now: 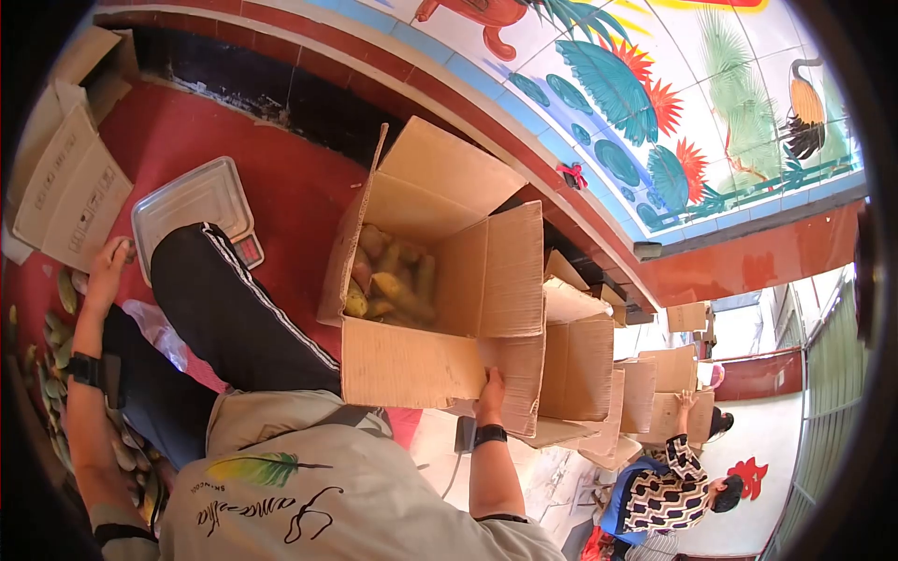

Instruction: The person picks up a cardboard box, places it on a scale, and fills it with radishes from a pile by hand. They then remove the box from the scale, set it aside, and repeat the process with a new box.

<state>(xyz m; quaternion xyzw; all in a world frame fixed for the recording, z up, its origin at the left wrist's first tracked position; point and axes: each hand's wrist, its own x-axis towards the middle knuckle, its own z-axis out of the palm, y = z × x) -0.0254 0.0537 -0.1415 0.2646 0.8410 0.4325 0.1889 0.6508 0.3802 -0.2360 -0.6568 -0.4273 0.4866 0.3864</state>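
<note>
A large open cardboard box (421,355) stands beside my legs, with several yellow-green and brownish oblong fruits or vegetables (398,285) at its bottom. My right hand (489,396) grips the lower edge of this box's flap, fingers partly behind the cardboard. Over at the left, my left hand (110,266) is bent closed near another cardboard box (75,187); what it holds, if anything, is too small to make out. Between that hand and the open box lies a scale with a clear plastic tray (192,210), partly covered by my knee.
More green produce (56,360) lies on the floor at the far left, near a plastic bag (159,327). Further open boxes (580,360) stand in a row to the right. A person in a patterned top (664,496) is beyond them. A painted tile wall (636,103) runs behind.
</note>
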